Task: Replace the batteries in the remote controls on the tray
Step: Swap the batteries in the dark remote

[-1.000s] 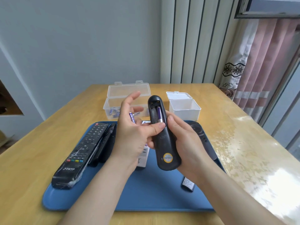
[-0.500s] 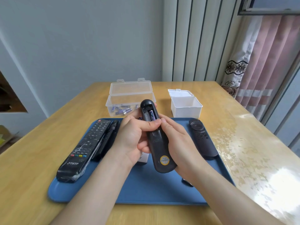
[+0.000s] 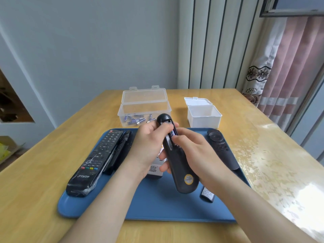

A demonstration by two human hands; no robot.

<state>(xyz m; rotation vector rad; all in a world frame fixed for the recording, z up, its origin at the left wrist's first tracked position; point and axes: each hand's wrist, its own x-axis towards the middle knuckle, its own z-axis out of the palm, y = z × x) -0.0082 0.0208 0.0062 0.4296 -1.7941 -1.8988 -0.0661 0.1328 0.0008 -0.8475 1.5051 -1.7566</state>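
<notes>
- Your right hand point(image 3: 198, 155) wraps the black remote point(image 3: 177, 165), held back-up above the blue tray point(image 3: 157, 207); its thumb rests on a purple battery point(image 3: 173, 132) in the open compartment.
- Your left hand point(image 3: 149, 146) grips the remote's upper end, thumb at the compartment edge.
- Probably best: push the battery against its spring end first, then press it flat; check polarity.
- Beyond the tray, spare batteries point(image 3: 135, 121) lie in the clear box point(image 3: 145, 106).

Black remote point(image 3: 177, 163) back-up, compartment open, held over blue tray point(image 3: 157, 207).
Blue battery point(image 3: 174, 132) seated inside; loose cover point(image 3: 207, 195) and wrapped remote point(image 3: 98, 160) lie flat on tray.
</notes>
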